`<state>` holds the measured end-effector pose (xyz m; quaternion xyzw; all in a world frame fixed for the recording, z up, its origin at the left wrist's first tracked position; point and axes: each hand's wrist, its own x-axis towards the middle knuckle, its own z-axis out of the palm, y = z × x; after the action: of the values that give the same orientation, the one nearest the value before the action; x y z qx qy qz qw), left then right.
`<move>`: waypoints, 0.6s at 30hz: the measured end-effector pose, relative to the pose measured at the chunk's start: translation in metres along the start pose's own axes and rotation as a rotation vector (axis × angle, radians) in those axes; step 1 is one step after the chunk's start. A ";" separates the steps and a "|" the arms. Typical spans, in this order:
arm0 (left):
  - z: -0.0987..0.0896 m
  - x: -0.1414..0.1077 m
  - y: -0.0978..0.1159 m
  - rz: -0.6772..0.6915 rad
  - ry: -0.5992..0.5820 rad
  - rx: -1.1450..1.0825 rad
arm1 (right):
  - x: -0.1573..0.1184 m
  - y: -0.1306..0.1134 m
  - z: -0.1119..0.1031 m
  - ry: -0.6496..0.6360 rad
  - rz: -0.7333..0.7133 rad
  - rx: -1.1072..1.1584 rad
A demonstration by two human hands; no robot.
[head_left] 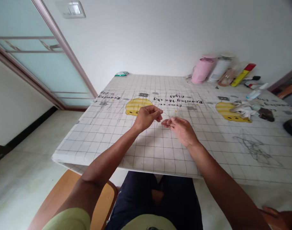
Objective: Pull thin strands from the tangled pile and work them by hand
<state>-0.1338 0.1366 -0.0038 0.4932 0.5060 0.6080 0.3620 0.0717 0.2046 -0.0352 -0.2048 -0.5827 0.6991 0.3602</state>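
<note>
Both hands are raised over the middle of a table covered with a white grid-patterned cloth [146, 156]. My left hand [148, 117] is closed, thumb and fingertips pressed together; a very thin dark thread or wire seems to run near them, too faint to make out. Close by on the right, my right hand [181, 128] has its fingers bunched toward the left hand, a small gap between the two. Whatever its fingertips hold, if anything, is too small to see. A loose tangle of thin dark strands [254, 148] lies on the cloth at the right.
Along the wall stand a pink cylinder [202, 70], a white cylinder [217, 69] and a yellow-red box [243, 75]. Crumpled tissue [246, 110] and a clear bottle [257, 91] lie at right. A green packet [122, 73] sits at the back left corner. A wooden stool [62, 191] is below left.
</note>
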 end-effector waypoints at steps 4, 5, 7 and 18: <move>-0.006 -0.007 0.007 -0.009 -0.117 -0.045 | -0.015 0.001 0.004 -0.071 0.079 0.284; -0.008 -0.008 0.010 -0.008 -0.148 -0.047 | -0.019 0.001 0.005 -0.080 0.078 0.300; -0.010 -0.011 0.017 -0.001 -0.200 -0.036 | -0.028 -0.002 0.006 -0.112 0.087 0.299; -0.021 -0.015 0.050 -0.012 -0.402 0.117 | -0.061 -0.020 -0.003 -0.133 0.370 0.078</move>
<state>-0.1472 0.1061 0.0417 0.6217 0.4610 0.4649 0.4298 0.1187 0.1629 -0.0252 -0.2477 -0.5300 0.7874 0.1942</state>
